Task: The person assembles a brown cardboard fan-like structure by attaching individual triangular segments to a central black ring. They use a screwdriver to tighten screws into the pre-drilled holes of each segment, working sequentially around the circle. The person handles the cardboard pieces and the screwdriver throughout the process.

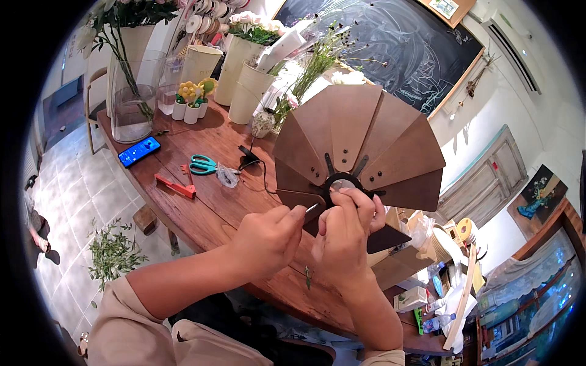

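Left hand (267,239) gripped a rod (313,207), right hand (347,236) the hub (329,181) of a brown shade (351,134). Chalk marks (418,58) behind it were illegible.

On table (207,210): phone (139,152) at left edge, vase (130,116) behind it, potted flowers (191,110) right of vase, scissors (211,166) right of phone. Farther right: panel assembly (343,122), right hand (349,232) at its hub (339,177), left hand (270,236) just left. Behind, on wall (470,119): chalkboard (397,52). On floor (66,189), left: foliage (114,253).

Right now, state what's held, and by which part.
Left hand: slim metallic rod, by its left end. Right hand: brown panelled shade, apparently at its central ring.
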Demonstrator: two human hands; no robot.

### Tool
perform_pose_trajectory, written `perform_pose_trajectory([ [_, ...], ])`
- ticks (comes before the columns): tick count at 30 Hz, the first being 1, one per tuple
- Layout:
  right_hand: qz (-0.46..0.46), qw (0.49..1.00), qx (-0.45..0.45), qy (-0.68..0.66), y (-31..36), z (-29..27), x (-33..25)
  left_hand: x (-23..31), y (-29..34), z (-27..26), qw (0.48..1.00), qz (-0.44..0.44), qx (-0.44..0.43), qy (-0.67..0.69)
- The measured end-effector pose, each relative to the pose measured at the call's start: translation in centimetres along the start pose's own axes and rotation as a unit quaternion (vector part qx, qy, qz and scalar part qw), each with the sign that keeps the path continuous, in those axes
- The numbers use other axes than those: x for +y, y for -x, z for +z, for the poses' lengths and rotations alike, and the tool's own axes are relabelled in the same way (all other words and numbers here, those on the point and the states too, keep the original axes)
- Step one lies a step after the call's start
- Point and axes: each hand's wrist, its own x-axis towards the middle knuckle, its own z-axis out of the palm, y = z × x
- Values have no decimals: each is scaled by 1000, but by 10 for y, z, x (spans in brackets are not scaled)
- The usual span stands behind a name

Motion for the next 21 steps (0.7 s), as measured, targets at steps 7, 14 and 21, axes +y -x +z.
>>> perform_pose_trajectory([
  [7, 10, 999, 49, -13, -21, -7, -5, -3, -11, -10, 974, 122, -13, -191],
  [14, -22, 1000, 9, 8, -9, -4, 9, 13, -19, 1, 709, -466, -63, 526],
  [21, 0, 1000, 29, -6, -10, 17, -3, 3, -3, 5, 939, -245, 44, 238],
])
